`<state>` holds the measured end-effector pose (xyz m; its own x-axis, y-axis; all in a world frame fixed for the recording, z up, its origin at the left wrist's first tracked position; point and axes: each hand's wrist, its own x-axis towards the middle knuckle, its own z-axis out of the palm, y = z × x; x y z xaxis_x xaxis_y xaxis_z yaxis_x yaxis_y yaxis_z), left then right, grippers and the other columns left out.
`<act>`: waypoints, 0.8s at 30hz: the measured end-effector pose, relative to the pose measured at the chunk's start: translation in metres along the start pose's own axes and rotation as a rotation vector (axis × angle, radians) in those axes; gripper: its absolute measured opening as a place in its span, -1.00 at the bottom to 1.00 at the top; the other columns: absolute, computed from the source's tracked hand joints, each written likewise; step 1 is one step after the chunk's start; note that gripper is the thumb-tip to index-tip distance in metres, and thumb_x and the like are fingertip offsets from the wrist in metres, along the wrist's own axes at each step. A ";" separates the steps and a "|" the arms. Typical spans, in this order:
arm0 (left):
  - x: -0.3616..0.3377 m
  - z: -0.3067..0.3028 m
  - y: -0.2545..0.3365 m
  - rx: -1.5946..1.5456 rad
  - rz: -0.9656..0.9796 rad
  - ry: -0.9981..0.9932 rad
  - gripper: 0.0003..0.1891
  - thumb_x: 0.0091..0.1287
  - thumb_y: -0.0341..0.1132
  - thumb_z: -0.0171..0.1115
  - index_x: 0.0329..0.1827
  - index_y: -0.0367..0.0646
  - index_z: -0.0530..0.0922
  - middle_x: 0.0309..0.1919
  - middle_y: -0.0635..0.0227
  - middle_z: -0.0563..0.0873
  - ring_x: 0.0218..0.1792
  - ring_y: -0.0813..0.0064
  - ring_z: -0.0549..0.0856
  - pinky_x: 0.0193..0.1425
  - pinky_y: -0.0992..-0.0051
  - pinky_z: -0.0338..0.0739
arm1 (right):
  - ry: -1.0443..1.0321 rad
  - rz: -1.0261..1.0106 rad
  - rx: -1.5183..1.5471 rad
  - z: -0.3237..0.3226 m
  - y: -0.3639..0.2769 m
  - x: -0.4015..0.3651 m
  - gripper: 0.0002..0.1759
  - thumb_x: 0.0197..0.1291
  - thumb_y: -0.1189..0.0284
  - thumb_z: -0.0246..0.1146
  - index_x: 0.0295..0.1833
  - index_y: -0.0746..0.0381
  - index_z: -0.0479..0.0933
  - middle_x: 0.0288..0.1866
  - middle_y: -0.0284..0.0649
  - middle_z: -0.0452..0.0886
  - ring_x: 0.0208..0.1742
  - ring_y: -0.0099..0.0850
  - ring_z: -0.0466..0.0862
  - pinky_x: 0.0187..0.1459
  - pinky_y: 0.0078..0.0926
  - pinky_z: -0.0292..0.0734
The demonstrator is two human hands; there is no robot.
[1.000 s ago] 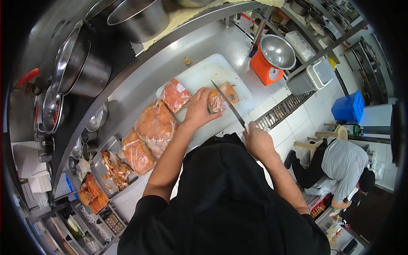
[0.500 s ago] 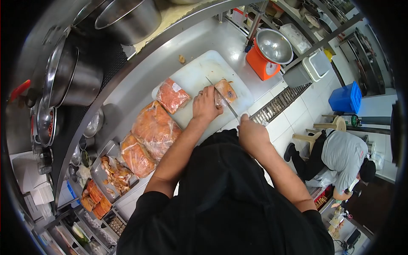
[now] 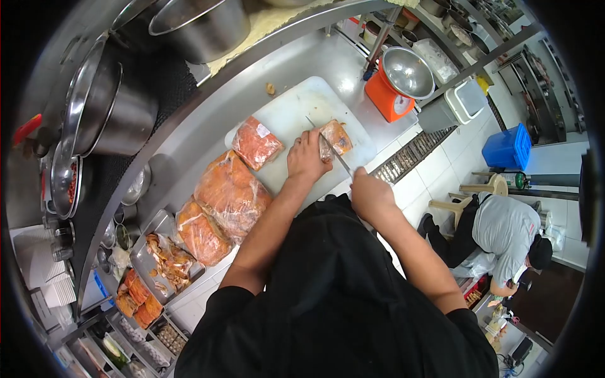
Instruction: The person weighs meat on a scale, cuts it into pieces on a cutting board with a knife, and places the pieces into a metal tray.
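My left hand presses down on a plastic-wrapped orange block of meat lying on the white cutting board. My right hand grips the handle of a long knife, whose blade lies across the block right beside my left fingers. A second wrapped orange packet rests on the board's left part.
Two bigger bags of orange meat lie on the steel counter. An orange scale with a steel bowl stands right of the board. Trays of food sit lower left, large pots on the shelf. A person crouches on the floor.
The knife has come down from a raised slant onto the wrapped block, and my right hand has moved in closer to the board. My left hand stays on the block.
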<state>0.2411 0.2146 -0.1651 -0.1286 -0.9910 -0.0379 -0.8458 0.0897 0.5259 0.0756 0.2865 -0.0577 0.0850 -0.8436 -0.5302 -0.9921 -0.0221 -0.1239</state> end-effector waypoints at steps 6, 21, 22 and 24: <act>0.003 0.005 -0.005 -0.014 -0.001 -0.027 -0.04 -0.10 -0.21 0.71 0.39 -0.06 0.31 0.27 0.12 0.59 0.26 -0.03 0.64 0.32 0.08 0.61 | -0.057 0.015 -0.012 0.006 0.005 0.000 -0.69 0.37 0.54 0.18 0.16 0.45 0.43 -0.15 0.14 0.82 -0.08 -0.01 0.87 -0.08 -0.15 0.79; 0.010 0.003 -0.003 -0.014 -0.003 0.029 -0.10 -0.05 -0.20 0.64 0.38 -0.08 0.31 0.27 0.08 0.56 0.27 -0.06 0.62 0.33 0.06 0.60 | 0.054 0.018 0.140 0.071 -0.001 0.107 -0.67 0.52 0.45 0.00 0.28 0.38 0.37 0.00 0.14 0.81 0.01 0.07 0.84 0.04 -0.01 0.75; 0.002 0.007 -0.003 -0.018 -0.013 0.034 -0.09 -0.05 -0.20 0.64 0.38 -0.08 0.31 0.28 0.07 0.55 0.28 -0.06 0.62 0.33 0.06 0.59 | 0.045 0.012 0.138 0.075 0.000 0.106 -0.67 0.52 0.46 0.01 0.28 0.37 0.38 -0.01 0.14 0.81 0.01 0.07 0.84 0.04 0.00 0.74; -0.002 0.010 -0.003 -0.016 -0.019 0.083 -0.06 -0.06 -0.18 0.66 0.42 -0.08 0.30 0.33 0.05 0.52 0.29 -0.07 0.61 0.34 0.05 0.58 | 0.031 -0.003 0.134 0.077 0.003 0.107 -0.68 0.51 0.48 0.02 0.28 0.37 0.38 -0.03 0.15 0.81 -0.01 0.07 0.84 0.03 0.02 0.74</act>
<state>0.2387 0.2169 -0.1748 -0.0685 -0.9974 0.0226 -0.8395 0.0698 0.5389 0.0890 0.2374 -0.1795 0.0824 -0.8601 -0.5034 -0.9703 0.0460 -0.2374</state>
